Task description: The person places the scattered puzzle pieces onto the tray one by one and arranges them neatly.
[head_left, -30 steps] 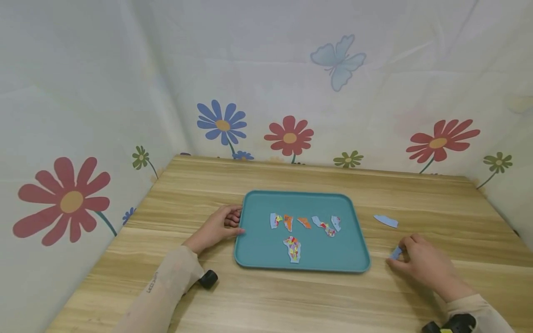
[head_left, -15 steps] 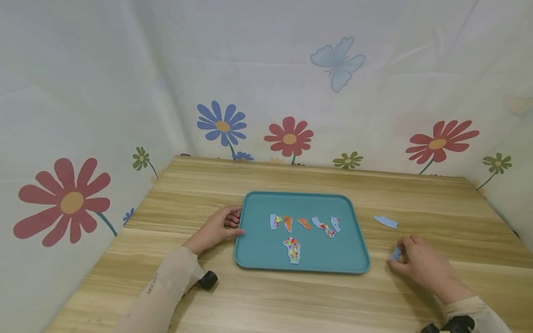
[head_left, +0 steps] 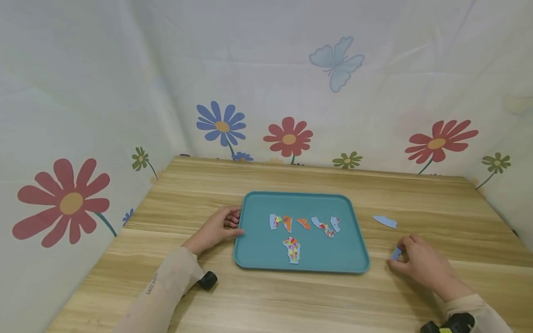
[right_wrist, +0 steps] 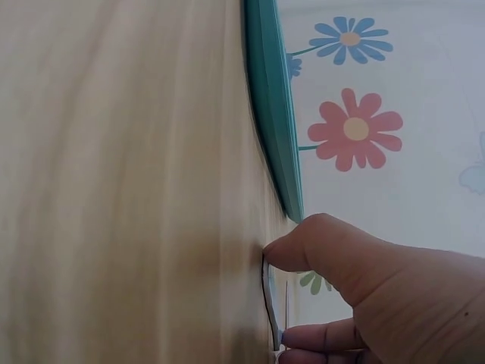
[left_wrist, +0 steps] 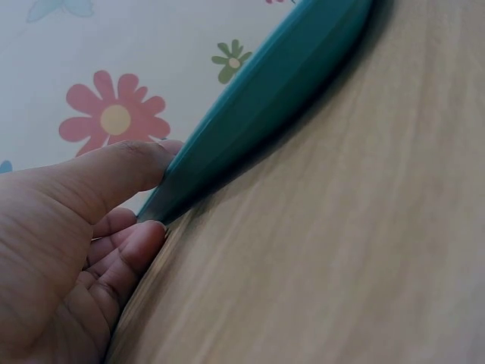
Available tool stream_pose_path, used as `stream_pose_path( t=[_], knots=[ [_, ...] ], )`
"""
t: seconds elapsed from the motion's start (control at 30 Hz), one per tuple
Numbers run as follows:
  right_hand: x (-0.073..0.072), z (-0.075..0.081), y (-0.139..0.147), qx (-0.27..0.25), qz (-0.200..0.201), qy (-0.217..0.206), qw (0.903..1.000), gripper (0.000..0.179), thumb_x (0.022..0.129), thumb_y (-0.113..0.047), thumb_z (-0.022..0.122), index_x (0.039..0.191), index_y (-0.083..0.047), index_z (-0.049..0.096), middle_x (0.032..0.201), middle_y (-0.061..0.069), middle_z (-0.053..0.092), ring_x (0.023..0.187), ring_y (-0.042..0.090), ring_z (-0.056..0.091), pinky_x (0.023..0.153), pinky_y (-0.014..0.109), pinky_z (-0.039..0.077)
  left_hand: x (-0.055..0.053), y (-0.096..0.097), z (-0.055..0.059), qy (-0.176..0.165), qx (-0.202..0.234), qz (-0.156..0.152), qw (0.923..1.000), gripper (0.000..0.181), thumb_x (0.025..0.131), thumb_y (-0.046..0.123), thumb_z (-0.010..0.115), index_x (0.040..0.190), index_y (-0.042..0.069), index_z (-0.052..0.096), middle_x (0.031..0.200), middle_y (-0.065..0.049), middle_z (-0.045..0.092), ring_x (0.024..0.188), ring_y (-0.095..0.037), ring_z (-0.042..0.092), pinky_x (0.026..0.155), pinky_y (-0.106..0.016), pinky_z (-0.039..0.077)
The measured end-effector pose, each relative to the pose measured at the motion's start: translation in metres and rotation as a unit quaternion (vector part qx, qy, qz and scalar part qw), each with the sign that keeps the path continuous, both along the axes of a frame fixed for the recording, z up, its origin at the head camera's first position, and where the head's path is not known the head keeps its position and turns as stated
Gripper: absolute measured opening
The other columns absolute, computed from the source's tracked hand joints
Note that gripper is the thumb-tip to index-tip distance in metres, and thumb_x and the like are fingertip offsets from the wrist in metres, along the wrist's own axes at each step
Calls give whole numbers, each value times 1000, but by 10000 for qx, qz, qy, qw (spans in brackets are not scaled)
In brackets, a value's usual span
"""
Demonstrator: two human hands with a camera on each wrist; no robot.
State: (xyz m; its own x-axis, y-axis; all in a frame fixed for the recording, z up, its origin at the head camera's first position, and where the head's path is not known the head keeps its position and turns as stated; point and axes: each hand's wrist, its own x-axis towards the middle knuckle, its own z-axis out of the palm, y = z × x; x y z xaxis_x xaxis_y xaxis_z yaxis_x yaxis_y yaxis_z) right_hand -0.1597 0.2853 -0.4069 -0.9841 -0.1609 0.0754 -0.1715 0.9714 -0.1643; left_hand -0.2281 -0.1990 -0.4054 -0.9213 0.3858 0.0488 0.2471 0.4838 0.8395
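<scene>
A teal tray [head_left: 301, 256] lies on the wooden table, with several map-like jigsaw pieces on it. My left hand [head_left: 215, 229] holds the tray's left edge: the thumb [left_wrist: 129, 171] is over the rim, the curled fingers [left_wrist: 129, 262] against its side. Right of the tray, my right hand [head_left: 425, 263] pinches a small light-blue puzzle piece [head_left: 396, 253] between thumb and fingers, down at the tabletop. In the right wrist view this piece [right_wrist: 270, 299] shows edge-on between thumb and fingertips. Another pale-blue puzzle piece [head_left: 385, 221] lies on the table beyond that hand.
On the tray, a row of pieces includes an orange piece [head_left: 288, 224] and a long blue piece [head_left: 322, 226]. A larger multicoloured piece [head_left: 293, 250] sits below the row. A flowered cloth backdrop [head_left: 250, 60] stands behind the wooden table [head_left: 208, 180].
</scene>
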Motion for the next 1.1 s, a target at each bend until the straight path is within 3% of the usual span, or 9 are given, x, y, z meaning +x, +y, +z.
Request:
stream_pose_path(
  t=[0.6, 0.83, 1.1],
  knots=[
    [1, 3, 2, -104, -48, -54, 9999, 52, 73, -38, 76, 100, 4, 61, 90, 10, 62, 75, 19, 57, 59, 38, 50, -2, -1, -2, 37, -84, -9, 10000, 65, 85, 4, 72, 138, -13, 39, 116, -25, 53, 102, -31, 55, 88, -40, 51],
    [0, 13, 1, -197, 25, 123, 9997, 50, 77, -35, 75, 104, 5, 61, 94, 16, 66, 78, 26, 64, 62, 43, 52, -19, -8, -31, 116, -126, 78, 9998, 69, 84, 8, 74, 141, -8, 39, 118, -22, 54, 102, -27, 56, 87, -36, 51],
    [-2, 25, -8, -206, 162, 393, 9989, 48, 77, -35, 76, 103, 3, 62, 89, 12, 63, 70, 18, 58, 51, 29, 44, -23, -12, -36, 110, -85, 59, 9999, 70, 82, 17, 77, 141, -2, 42, 117, -16, 55, 100, -20, 56, 86, -27, 51]
  ],
)
